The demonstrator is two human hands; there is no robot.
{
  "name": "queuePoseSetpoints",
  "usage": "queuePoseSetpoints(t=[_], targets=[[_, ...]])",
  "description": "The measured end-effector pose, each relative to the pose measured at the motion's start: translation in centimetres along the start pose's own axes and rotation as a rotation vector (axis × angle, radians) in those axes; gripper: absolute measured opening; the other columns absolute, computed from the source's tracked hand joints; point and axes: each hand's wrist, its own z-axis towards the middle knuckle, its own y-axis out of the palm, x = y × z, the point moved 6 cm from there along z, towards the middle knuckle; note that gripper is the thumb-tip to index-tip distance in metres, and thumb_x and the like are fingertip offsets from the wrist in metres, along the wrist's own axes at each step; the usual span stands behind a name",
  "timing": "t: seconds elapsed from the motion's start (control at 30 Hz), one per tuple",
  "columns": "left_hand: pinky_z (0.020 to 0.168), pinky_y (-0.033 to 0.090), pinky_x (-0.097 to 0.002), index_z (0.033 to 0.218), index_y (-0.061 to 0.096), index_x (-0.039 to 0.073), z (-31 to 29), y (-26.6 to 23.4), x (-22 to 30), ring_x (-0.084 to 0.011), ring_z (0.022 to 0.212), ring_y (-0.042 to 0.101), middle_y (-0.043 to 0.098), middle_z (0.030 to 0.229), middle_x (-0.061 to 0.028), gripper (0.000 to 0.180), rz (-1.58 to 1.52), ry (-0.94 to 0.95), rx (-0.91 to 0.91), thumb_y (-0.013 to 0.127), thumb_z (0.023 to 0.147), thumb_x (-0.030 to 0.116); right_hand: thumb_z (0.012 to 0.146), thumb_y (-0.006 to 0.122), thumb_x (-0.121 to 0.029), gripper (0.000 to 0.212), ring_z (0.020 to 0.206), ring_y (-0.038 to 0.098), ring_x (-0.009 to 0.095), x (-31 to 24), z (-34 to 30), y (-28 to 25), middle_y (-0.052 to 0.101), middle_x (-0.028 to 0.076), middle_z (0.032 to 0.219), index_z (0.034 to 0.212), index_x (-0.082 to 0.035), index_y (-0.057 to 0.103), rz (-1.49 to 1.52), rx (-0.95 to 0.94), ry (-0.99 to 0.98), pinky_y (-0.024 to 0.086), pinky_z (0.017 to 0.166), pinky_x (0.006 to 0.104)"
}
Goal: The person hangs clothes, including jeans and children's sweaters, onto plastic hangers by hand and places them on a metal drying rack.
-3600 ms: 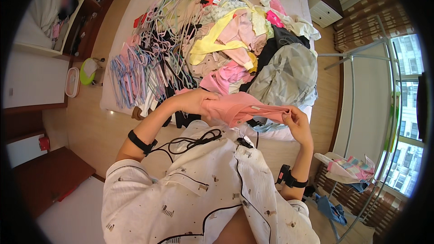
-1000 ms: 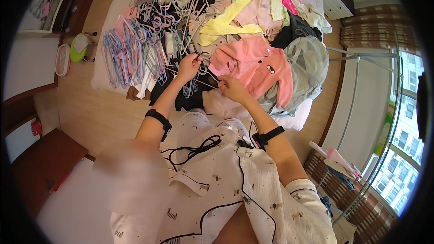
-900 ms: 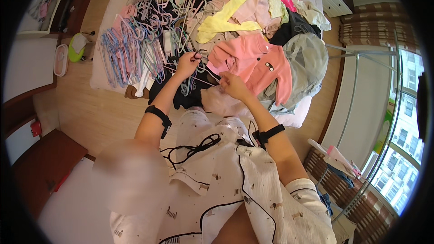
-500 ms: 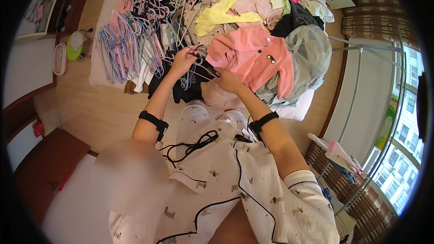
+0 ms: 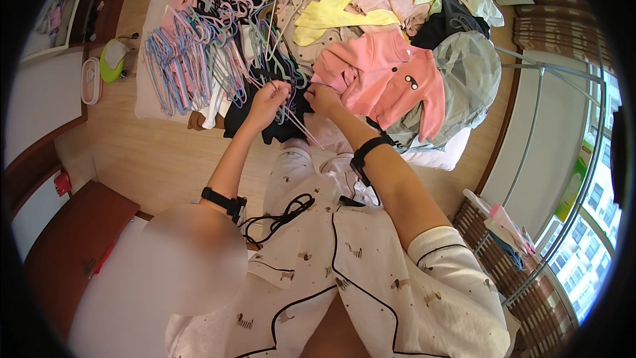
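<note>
My left hand point(image 5: 270, 102) is closed around a thin pink hanger point(image 5: 305, 130), whose long bar slants down and to the right over my knees. Just right of it, my right hand point(image 5: 323, 100) has its fingers curled in beside some tangled hangers point(image 5: 291, 74). What those fingers pinch, if anything, is hidden. A coral-pink child's jacket point(image 5: 384, 73) with dark buttons lies spread to the right of that hand. Beneath the hands, black cloth point(image 5: 238, 120) hangs over the bed's near edge.
Blue, pink and purple hangers point(image 5: 172, 73) pile up on the left of the bed. Yellow clothing point(image 5: 328, 16) and a grey sheer garment point(image 5: 467, 76) lie farther right. A metal drying rack point(image 5: 527, 139) stands at the right; a black cord point(image 5: 281, 217) hangs at my waist.
My left hand has come slightly lower, and the pink hanger now points down toward my knees. My right hand has moved off the hanger's bar, farther up beside the jacket.
</note>
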Motion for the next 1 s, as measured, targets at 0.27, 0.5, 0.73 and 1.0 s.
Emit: queuePoseSetpoints(t=[0.27, 0.5, 0.73, 1.0], targets=[[0.08, 0.046, -0.0273, 0.096, 0.063, 0.001, -3.4, 1.4, 5.7, -0.0135, 0.087, 0.058, 0.061, 0.092, -0.0047, 0.019, 0.36, 0.088, -0.092, 0.052, 0.1, 0.016, 0.094, 0.058, -0.013, 0.017, 0.069, 0.06, 0.023, -3.2, -4.2, -6.6, 0.065, 0.015, 0.082, 0.104, -0.001, 0.065, 0.48, 0.15, -0.232, 0.049, 0.065, 0.034], [0.077, 0.047, -0.0304, 0.09, 0.064, 0.0, 1.0, 0.4, 5.1, -0.0186, 0.081, 0.06, 0.062, 0.084, -0.0085, 0.023, 0.484, 0.214, -0.013, 0.052, 0.099, 0.017, 0.093, 0.062, -0.018, 0.019, 0.056, 0.051, 0.016, -2.7, -8.6, -15.2, 0.054, 0.011, 0.065, 0.092, 0.002, 0.063, 0.398, 0.25, -0.281, 0.041, 0.054, 0.0337], [0.079, 0.047, -0.0393, 0.085, 0.062, -0.004, 6.2, 2.5, 6.2, -0.0336, 0.085, 0.059, 0.057, 0.086, -0.0149, 0.017, 0.699, 0.361, -0.134, 0.056, 0.092, 0.01, 0.094, 0.064, -0.022, 0.027, 0.052, 0.045, 0.02, -0.7, -16.5, -24.1, 0.049, 0.012, 0.058, 0.083, 0.002, 0.059, 0.158, 0.66, -0.372, 0.038, 0.051, 0.0337], [0.082, 0.049, -0.0482, 0.091, 0.068, -0.001, 10.4, 0.2, 3.1, -0.0411, 0.094, 0.062, 0.064, 0.099, -0.0235, 0.035, 1.265, -0.048, -0.125, 0.066, 0.088, 0.033, 0.099, 0.054, -0.021, 0.026, 0.073, 0.063, 0.033, 9.1, -24.8, -29.1, 0.065, 0.021, 0.088, 0.12, -0.01, 0.065, 0.326, 1.008, 0.024, 0.05, 0.068, 0.036]])
